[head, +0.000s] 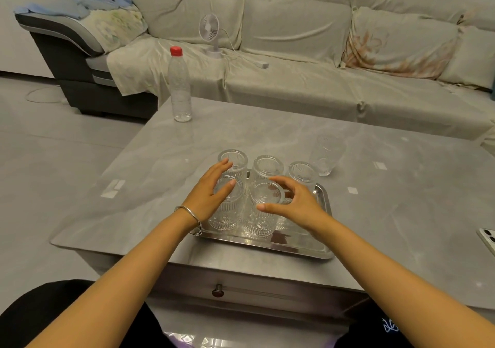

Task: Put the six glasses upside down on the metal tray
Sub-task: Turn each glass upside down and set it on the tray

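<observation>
left hand point(211, 189) fingers spread beside near-left glass point(226, 205) | right hand point(297, 204) fingers open around near-middle glass point(263, 208)

Both forearms are bare, without sleeves. A thin silver bangle point(190, 215) circles the left wrist. Black trousers point(40, 313) carry a small pale marking point(389, 325).

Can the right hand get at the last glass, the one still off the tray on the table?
Probably yes. The right hand is open over the tray's front glasses, holding nothing. The glass on the table stands alone beyond the tray's far right corner, with bare tabletop around it; only the nearby inverted glass sits close.
</observation>
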The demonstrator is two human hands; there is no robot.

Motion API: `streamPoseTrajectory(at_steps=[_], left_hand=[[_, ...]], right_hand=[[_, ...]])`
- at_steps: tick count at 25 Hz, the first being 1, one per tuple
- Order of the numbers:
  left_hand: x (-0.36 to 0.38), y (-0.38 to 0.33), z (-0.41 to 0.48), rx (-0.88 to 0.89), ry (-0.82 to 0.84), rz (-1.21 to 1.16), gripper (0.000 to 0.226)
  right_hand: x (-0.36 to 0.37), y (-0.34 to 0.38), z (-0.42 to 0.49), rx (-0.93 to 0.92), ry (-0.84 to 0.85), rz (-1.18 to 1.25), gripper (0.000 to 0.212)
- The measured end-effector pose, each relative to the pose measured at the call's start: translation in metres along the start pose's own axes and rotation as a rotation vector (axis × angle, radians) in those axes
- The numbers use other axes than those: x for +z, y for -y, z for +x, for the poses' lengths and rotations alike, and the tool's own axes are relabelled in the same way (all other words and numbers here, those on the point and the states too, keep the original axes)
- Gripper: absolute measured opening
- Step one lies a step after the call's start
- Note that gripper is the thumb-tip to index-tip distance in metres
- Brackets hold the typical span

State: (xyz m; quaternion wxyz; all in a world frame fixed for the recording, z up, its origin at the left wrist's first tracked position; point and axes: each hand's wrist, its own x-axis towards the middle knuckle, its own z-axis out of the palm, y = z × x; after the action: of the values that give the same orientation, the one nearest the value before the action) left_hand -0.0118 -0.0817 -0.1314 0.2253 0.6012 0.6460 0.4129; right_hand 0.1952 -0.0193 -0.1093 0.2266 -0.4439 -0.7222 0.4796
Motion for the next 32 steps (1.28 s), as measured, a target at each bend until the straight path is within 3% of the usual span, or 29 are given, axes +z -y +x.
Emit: streamPoseTrajectory(at_steps=[5,16,23,27,32], left_hand=[[-0.001,0.001,0.0,0.005,0.011,0.041,0.051],[-0.007,0.0,0.002,0.03,0.022,0.135,0.048],[-0.028,-0.026,0.045,0.103,-0.019,0.196,0.04],[-0.013,-0.05,0.096,0.11,0.021,0.14,0.043],[0.045,-0.075,0.161,0.09,0.159,0.122,0.049]], right_hand=[[0.009,-0.009,-0.006,-0.001,0.022,0.135,0.067],[0.014,-0.009,-0.006,-0.012,0.009,0.196,0.066],[-0.032,0.006,-0.002,-0.048,-0.038,0.299,0.058],[-0.097,0.012,0.024,-0.071,-0.192,0.414,0.029],[-0.158,-0.026,0.067,0.063,-0.385,0.491,0.031]])
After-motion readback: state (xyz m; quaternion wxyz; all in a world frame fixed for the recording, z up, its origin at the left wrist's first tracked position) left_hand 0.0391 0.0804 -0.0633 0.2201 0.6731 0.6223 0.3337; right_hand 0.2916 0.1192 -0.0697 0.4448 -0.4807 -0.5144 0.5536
